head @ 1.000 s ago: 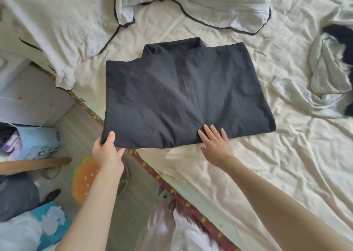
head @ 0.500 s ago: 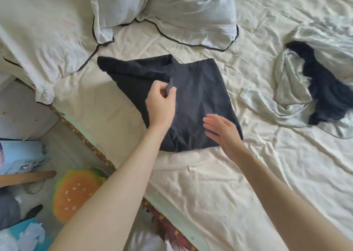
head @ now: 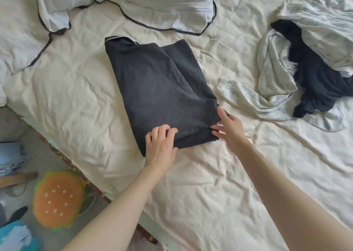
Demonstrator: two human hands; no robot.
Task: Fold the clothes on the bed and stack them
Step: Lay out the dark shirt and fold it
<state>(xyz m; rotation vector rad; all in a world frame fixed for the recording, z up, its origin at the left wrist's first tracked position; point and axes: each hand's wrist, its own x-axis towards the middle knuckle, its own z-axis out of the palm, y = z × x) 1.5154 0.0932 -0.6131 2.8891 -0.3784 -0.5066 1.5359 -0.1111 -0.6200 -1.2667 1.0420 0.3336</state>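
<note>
Since half a second ago the black garment has been doubled over into a narrower fold, and both hands have come to its near edge. The left hand rests on the near corner, fingers curled into the cloth. Just right of them, the right hand touches the fold's side with straight, spread fingers. Farther right on the bed lies the unfolded pile.

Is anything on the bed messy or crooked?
Yes. The pile of clothes at the right side of the bed is crumpled, with a dark garment tangled inside pale ones. The folded black garment lies slanted, and its far corner sticks out unevenly. The sheet is wrinkled too.
</note>
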